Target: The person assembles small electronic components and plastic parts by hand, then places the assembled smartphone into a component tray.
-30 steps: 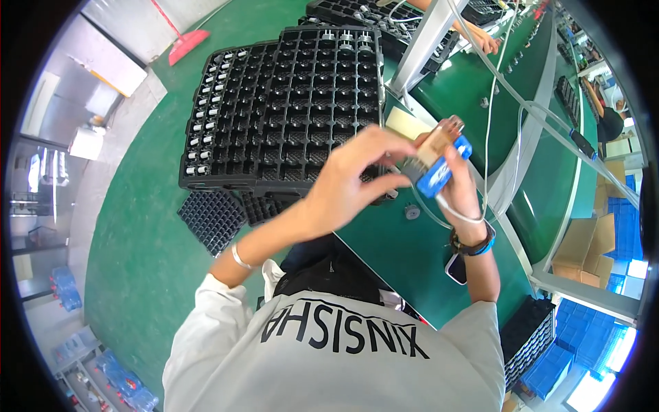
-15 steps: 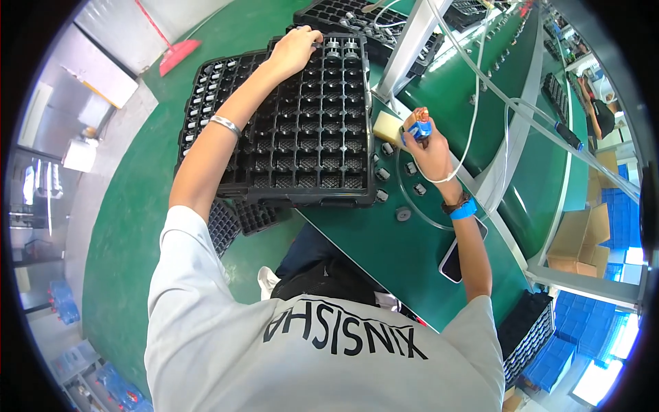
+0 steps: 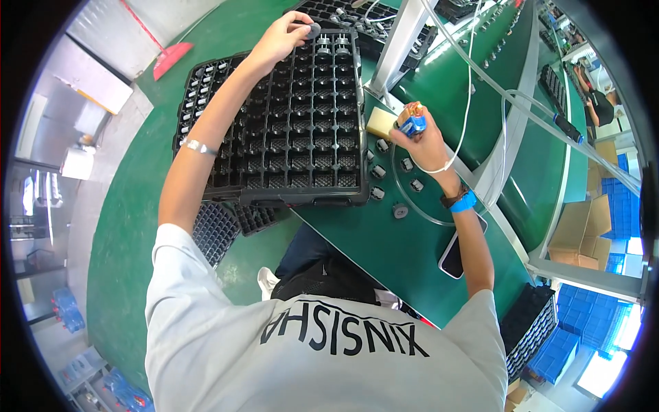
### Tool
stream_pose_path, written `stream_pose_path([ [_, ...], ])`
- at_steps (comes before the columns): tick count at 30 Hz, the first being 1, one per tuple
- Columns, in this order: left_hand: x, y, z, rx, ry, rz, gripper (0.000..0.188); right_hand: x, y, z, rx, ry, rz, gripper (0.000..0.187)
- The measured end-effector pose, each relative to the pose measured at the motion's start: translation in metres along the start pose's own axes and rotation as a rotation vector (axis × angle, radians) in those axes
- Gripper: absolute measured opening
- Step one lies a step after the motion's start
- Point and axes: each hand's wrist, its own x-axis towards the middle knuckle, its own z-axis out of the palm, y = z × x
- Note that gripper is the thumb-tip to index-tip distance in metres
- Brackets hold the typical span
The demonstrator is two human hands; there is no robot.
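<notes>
1. From the head view, I see the person's left hand (image 3: 280, 41) stretched over the far edge of the big black tray (image 3: 302, 198), fingers pinched narrow around a round grey piece (image 3: 314, 31). The piece is at the tray's far edge, just beside the standing plugs (image 3: 342, 44); whether it touches a pocket I cannot tell.

2. The right hand (image 3: 424, 141) is closed around a blue gadget (image 3: 414, 125) with a copper-coloured end, above the desk (image 3: 357, 240). A white cord (image 3: 469, 75) runs down by the wrist; I cannot tell where it joins.

3. What looks done in this tray is small: a few plugs, prongs up, in its far right corner. Most other pockets that I can see are bare, so I judge the filling at an early stage.

4. The side tray (image 3: 218, 194), partly under the big one, has pale-pronged parts (image 3: 203, 101) down its left side. The forearm and the big tray hide much of the rest.

5. Several loose parts (image 3: 417, 185) lie on the desk outside any pocket, near the yellow block (image 3: 379, 122), with a round grey disc (image 3: 399, 211) closer to the person. By my judgement these remain to be dealt with.
</notes>
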Motion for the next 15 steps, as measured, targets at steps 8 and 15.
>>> stream_pose_path([
  [8,-0.130,0.082,0.005,-1.003,-0.268,-0.302,0.022,0.050,0.082,-0.049,0.099,0.373,0.051,0.024],
  [15,-0.207,0.105,0.032,-1.004,-0.179,-0.299,0.026,0.059,0.111,-0.093,-0.525,0.464,0.282,0.038],
])
